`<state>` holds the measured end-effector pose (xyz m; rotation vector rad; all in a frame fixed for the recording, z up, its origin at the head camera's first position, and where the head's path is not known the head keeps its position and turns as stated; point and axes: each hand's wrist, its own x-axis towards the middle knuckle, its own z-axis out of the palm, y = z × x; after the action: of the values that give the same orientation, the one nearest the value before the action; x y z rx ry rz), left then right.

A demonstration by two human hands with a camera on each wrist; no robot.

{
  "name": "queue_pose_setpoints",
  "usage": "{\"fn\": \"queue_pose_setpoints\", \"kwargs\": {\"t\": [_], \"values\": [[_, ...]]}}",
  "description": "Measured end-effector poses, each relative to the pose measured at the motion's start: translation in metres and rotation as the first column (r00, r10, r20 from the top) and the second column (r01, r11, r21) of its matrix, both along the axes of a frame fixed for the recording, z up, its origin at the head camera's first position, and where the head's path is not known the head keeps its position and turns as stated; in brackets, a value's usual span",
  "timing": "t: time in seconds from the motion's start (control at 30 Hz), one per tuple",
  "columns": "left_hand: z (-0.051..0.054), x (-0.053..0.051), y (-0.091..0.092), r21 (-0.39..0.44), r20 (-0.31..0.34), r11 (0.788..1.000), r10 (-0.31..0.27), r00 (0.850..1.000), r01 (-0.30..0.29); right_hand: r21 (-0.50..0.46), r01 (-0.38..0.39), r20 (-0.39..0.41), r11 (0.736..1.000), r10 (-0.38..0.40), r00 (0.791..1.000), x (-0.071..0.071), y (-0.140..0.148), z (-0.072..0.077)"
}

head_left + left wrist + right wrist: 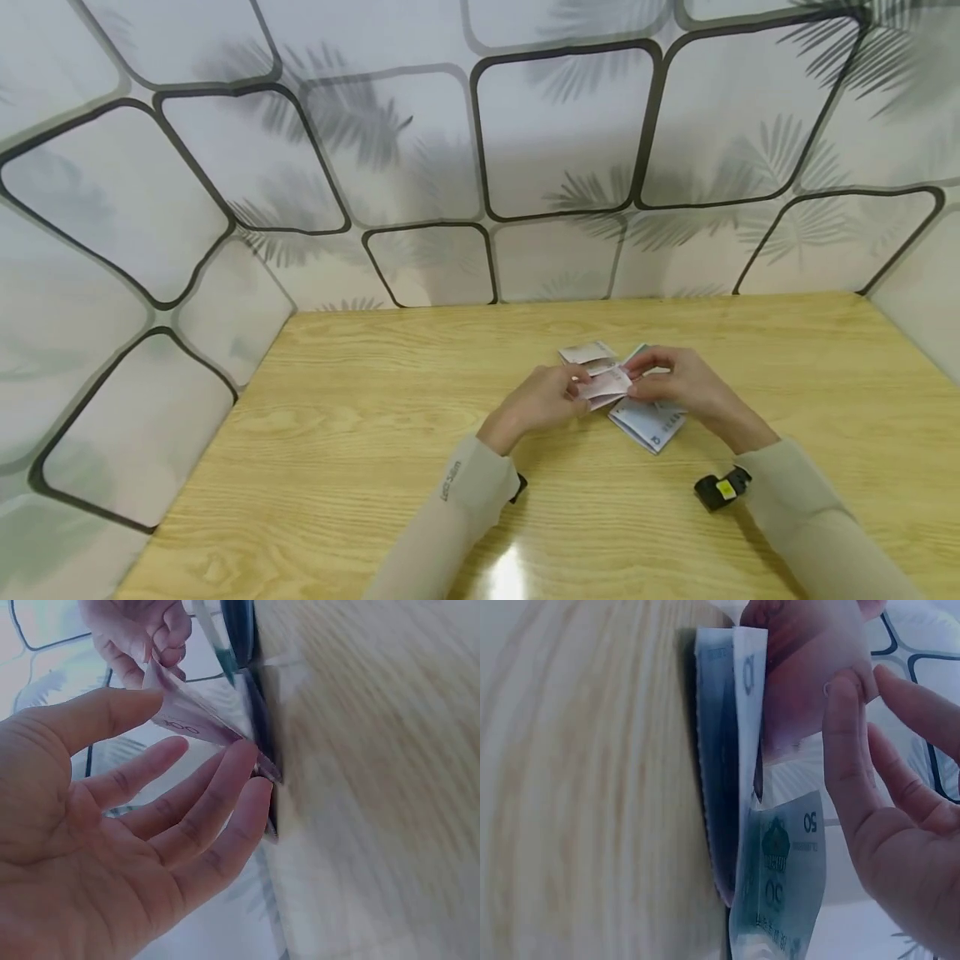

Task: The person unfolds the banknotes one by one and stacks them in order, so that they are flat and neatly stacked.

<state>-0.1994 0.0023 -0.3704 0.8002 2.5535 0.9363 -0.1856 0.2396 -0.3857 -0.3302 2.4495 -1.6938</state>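
The likeliest trouble, as I judged it, was a tear or a skewed crease in the pink note (pixel 609 383), since two hands shared so thin a thing and an uneven pull would strain the paper along its fold. The right hand (pixel 686 383) pinched one corner between thumb and fingertip, a small hold that could slip. The left hand (pixel 542 398) had its thumb and fingertips at the other end, fingers loosely bent; whether they gripped or merely touched, I could not tell. A second risk lay underneath: the blue note (pixel 648 423) sat just beside and partly below the right hand, and a low sweep of the fingers might have pushed it askew or caught the green note (pixel 784 862) next to it. The brown note (pixel 587 353), beyond the left fingertips, could have been nudged in the same way. The pink note was between the two hands, tilted above the wooden table (pixel 360 417), close to the other notes. It looked pale rose from above and deeper red-pink from the right wrist, bent along a fold so that its halves stood apart, with printed zeros visible from the left wrist.
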Motion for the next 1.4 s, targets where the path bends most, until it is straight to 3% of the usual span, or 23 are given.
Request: {"fn": "queue_pose_setpoints", "kwargs": {"t": [0.2,0.4,0.77,0.93,1.17,1.3,1.4], "values": [[0.006,0.003,-0.002,0.035,0.008,0.999,0.012,1.000,-0.012,-0.059,-0.025,0.027,0.998,0.027,0.999,0.001,0.004,0.001],[0.009,0.005,-0.002,0.057,-0.025,0.998,0.029,0.999,-0.027,-0.079,-0.032,0.025,0.996,0.034,0.999,0.000,0.002,-0.003],[0.005,-0.001,-0.011,0.217,-0.070,0.966,0.161,0.984,-0.143,-0.079,0.005,0.060,0.997,0.000,0.998,0.000,0.002,-0.002],[0.001,-0.001,-0.020,0.276,-0.040,0.949,0.171,0.985,-0.153,-0.108,-0.011,0.075,0.994,0.019,0.997,0.002,0.006,-0.002],[0.003,0.000,-0.032,0.321,0.042,0.947,0.013,0.999,-0.026,-0.103,-0.018,0.068,0.995,0.025,0.997,0.003,0.012,0.000],[0.003,0.000,-0.036,0.311,0.087,0.947,0.056,0.995,-0.081,-0.122,-0.021,0.092,0.992,0.033,0.995,0.004,0.012,0.002],[0.001,0.000,-0.039,0.348,0.119,0.926,0.110,0.987,-0.145,-0.134,-0.025,0.126,0.991,0.043,0.991,0.005,0.012,0.003]]}}
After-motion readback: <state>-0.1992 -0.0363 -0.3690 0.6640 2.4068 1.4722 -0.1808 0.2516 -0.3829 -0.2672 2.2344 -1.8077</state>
